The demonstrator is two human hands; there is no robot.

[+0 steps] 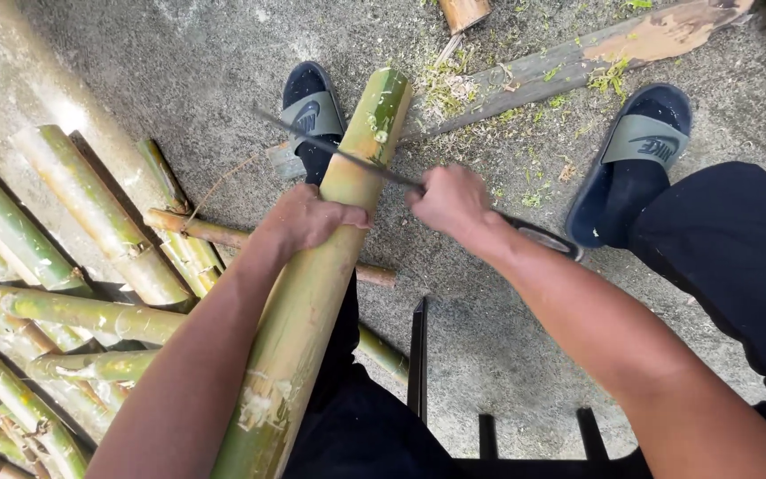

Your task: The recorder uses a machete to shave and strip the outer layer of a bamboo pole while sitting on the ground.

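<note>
A thick green-yellow bamboo pole (312, 284) runs from my lap up and away, its far end near my left foot. My left hand (308, 217) wraps around the pole about midway along its visible length. My right hand (449, 202) grips the handle of a long dark blade (347, 155) that lies across the pole just beyond my left hand. The blade's tip points up-left, and the handle's end sticks out behind my right wrist. Both feet wear dark slide sandals (636, 160).
A pile of cut bamboo lengths (64, 293) lies on the concrete at left. A split bamboo strip (578, 58) and green shavings lie beyond the pole. A dark stool frame (418, 364) shows beneath me.
</note>
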